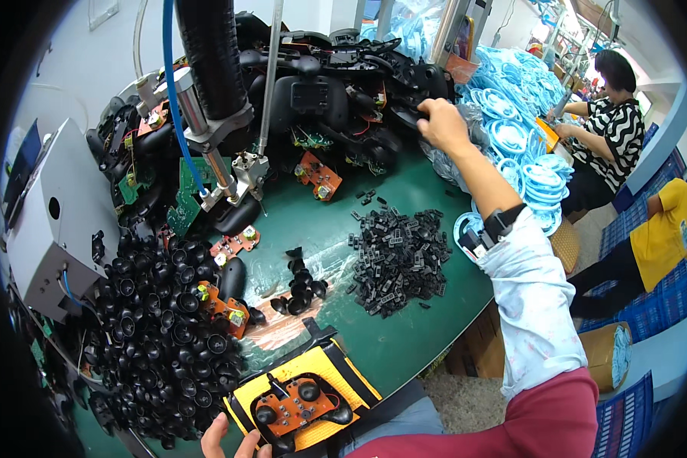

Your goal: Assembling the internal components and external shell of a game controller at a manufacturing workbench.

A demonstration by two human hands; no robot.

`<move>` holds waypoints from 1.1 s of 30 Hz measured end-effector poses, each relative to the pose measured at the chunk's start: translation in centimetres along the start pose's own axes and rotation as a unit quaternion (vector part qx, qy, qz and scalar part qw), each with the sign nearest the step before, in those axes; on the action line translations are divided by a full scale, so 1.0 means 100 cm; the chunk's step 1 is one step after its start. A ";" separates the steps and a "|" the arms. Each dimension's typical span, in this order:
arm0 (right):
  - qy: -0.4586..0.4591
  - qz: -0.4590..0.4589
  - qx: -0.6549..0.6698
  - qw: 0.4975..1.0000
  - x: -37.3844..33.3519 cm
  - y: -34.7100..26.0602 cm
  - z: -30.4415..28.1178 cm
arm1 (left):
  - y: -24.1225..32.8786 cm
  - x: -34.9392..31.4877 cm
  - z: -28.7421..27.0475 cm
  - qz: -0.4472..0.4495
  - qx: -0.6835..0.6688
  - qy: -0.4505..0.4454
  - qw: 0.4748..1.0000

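A black game controller half (336, 413) with an orange-red circuit board (298, 411) lies in a yellow padded holder (356, 379) at the front. Two black thumbstick caps stand on the board. At the holder's lower left is my left hand (233, 441), partly cut off by the frame, its visible fingers apart. My right hand (444, 126) reaches far out to the right edge of a heap of black controller shells (309, 99). Its fingers are curled beside a dark shell; whatever lies between them is hidden.
Many black thumbstick caps (160, 320) are heaped at left, small black parts (397, 259) mid-table. A screwdriver machine (225, 175) hangs over the table by a grey metal box (61, 221). Light-blue rings (507, 137) are piled at right; two people (603, 130) are beyond.
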State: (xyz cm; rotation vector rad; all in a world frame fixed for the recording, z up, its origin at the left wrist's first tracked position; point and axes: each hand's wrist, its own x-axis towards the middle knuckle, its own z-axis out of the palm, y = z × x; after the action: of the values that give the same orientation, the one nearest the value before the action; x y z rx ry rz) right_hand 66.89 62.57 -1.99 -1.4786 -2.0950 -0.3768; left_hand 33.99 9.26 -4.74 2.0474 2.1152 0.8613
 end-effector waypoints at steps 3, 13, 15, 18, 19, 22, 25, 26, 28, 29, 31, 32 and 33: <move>0.013 -0.030 -0.139 0.990 -0.009 -0.029 0.022 | 0.001 0.003 -0.001 -0.002 0.003 0.009 1.000; 0.160 0.063 0.262 0.950 -0.014 0.004 -0.058 | -0.003 0.010 0.000 -0.011 -0.026 0.058 0.998; 0.148 0.073 0.360 0.918 -0.032 -0.004 -0.079 | 0.000 0.016 -0.002 0.003 -0.049 0.068 0.996; 0.136 -0.003 0.398 0.907 -0.083 -0.048 -0.120 | 0.025 0.024 -0.011 -0.051 -0.066 0.129 0.988; 0.107 -0.015 0.411 0.905 -0.105 -0.065 -0.133 | 0.025 0.023 -0.019 -0.023 -0.102 0.103 0.989; -0.018 -0.075 0.382 0.921 -0.176 -0.109 -0.192 | 0.027 0.062 -0.022 0.010 -0.252 -0.036 0.967; -0.036 -0.247 0.412 0.877 -0.209 -0.164 -0.213 | 0.037 0.056 -0.021 -0.162 -0.649 -0.223 0.709; -0.015 -0.316 0.400 0.860 -0.214 -0.184 -0.213 | 0.045 0.055 -0.024 -0.178 -0.715 -0.222 0.638; 0.023 -0.433 0.374 0.820 -0.217 -0.214 -0.199 | 0.060 0.065 -0.023 -0.198 -0.800 -0.099 0.558; -0.001 -0.428 0.394 0.814 -0.222 -0.234 -0.194 | 0.056 0.073 -0.025 -0.213 -0.742 -0.043 0.634; -0.075 -0.439 0.443 0.778 -0.220 -0.246 -0.184 | 0.038 0.087 -0.027 -0.223 -0.683 0.011 0.696; -0.074 -0.442 0.450 0.772 -0.212 -0.247 -0.178 | 0.026 0.089 -0.031 -0.224 -0.687 0.014 0.691; -0.068 -0.445 0.400 0.798 -0.201 -0.253 -0.182 | 0.019 0.087 -0.038 -0.246 -0.631 0.002 0.735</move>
State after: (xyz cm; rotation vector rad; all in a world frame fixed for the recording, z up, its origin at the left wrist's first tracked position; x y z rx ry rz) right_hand 53.27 28.51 3.30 0.0188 -2.4682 0.3051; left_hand 33.12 16.07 2.02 0.7130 1.1862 1.5217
